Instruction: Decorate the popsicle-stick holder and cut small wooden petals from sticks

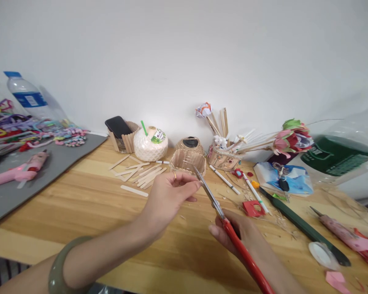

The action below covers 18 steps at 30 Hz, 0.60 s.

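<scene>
Red-handled scissors [230,228] are gripped in the right hand [245,241], their blades pointing up toward the left hand [168,196]. The left hand's fingers are pinched together at the blade tips; whether something small is held there cannot be told. Just beyond the left hand a woven basket [187,161] is seen, its contents unclear. Farther right, a small basket [223,158] is filled with sticks and paper flowers. Loose craft sticks [141,173] lie left of it.
</scene>
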Each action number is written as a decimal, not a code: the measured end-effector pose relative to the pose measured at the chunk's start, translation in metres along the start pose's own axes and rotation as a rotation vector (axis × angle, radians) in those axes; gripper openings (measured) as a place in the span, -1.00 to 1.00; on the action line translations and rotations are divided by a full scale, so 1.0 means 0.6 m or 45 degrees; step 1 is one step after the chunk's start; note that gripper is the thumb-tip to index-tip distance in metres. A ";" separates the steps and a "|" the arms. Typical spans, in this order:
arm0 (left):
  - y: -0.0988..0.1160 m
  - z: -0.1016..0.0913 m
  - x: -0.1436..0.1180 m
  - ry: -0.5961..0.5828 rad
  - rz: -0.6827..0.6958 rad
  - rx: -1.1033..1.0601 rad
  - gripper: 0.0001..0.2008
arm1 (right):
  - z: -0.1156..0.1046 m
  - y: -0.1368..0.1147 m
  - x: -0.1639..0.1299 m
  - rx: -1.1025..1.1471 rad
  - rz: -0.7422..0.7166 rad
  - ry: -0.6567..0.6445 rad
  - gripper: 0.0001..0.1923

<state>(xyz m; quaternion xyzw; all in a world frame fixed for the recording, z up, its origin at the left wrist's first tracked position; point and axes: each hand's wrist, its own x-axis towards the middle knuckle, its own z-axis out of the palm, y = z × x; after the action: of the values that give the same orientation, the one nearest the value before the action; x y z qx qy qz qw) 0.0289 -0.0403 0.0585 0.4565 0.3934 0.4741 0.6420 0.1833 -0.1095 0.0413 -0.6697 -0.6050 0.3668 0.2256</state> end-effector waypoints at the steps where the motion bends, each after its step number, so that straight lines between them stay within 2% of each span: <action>1: 0.000 0.000 0.000 -0.003 -0.004 0.006 -0.97 | 0.000 0.000 0.000 0.000 0.005 0.000 -0.56; 18: 0.001 -0.001 0.000 0.029 -0.016 0.012 -0.97 | -0.003 -0.002 -0.002 -0.063 0.034 -0.018 -0.56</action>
<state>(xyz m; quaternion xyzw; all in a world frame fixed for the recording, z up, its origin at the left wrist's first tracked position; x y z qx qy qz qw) 0.0280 -0.0399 0.0588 0.4517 0.4058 0.4735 0.6380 0.1841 -0.1103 0.0436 -0.6804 -0.6066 0.3594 0.1997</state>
